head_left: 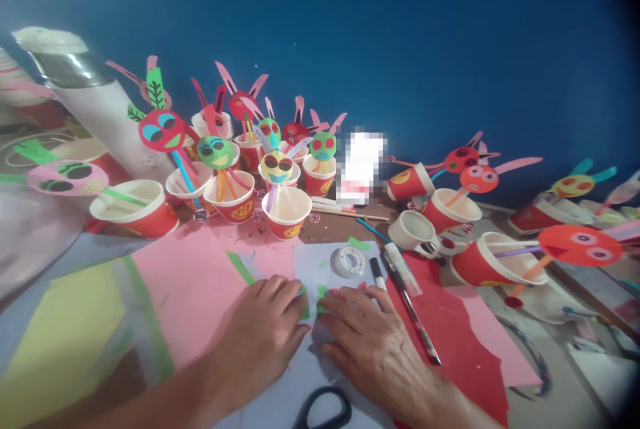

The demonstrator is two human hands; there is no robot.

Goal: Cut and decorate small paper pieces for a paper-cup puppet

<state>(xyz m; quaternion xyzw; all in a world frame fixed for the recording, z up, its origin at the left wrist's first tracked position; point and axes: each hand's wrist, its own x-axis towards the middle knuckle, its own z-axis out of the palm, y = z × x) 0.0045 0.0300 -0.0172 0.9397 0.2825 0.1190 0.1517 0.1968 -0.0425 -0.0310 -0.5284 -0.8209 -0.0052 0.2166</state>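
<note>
My left hand rests on a pale sheet of paper, fingers bent and lightly apart, tips at a small green paper piece. Beside it, my right hand lies palm down with its fingers stretched out over green and red paper scraps. A green scrap shows between the two hands. Both hands look open, though what lies under the fingers is hidden. A white tape roll sits just beyond my right hand, near a black-capped marker. Black scissor handles show at the bottom edge.
Red paper cups holding colourful paper faces on sticks line the wall. A pen lies on red paper at right, near a white mug. Pink paper spreads left. A flask leans at the back left.
</note>
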